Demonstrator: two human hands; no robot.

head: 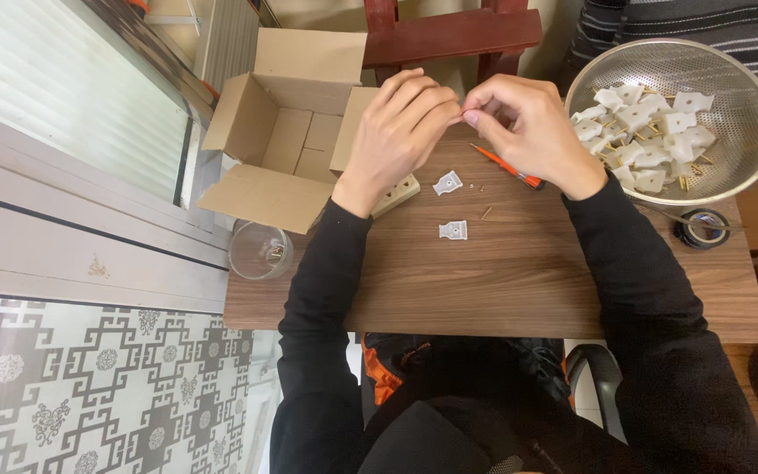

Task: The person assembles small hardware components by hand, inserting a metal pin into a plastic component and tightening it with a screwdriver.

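While the wooden table (502,281) fills the middle of the view, its near edge is cut across by the person's black sleeves, and its far left corner lies under an open cardboard box (287,132) whose flaps spread outward; the box's inside shows only bare cardboard; to the far right a metal colander (739,114) overhangs the table edge, its right handle nearly cut off by the frame, and it holds a heap of white plastic plug parts (647,132) with brass pins; near the left front corner stands a clear glass jar (261,250), its contents too dim to name; a roll of black tape (702,228) lies below the colander; an orange-handled screwdriver (506,165) lies on the table with its long axis running diagonally, tip toward the far left, handle end hidden beneath the right hand (528,132); a cream socket block (396,195) is half covered by the left hand (401,132); two white plug halves (451,206) lie apart in the centre, beside tiny brass screws (486,212); both hands are raised, fingertips pinched together and meeting over the table's far side, closed on something too small to make out.
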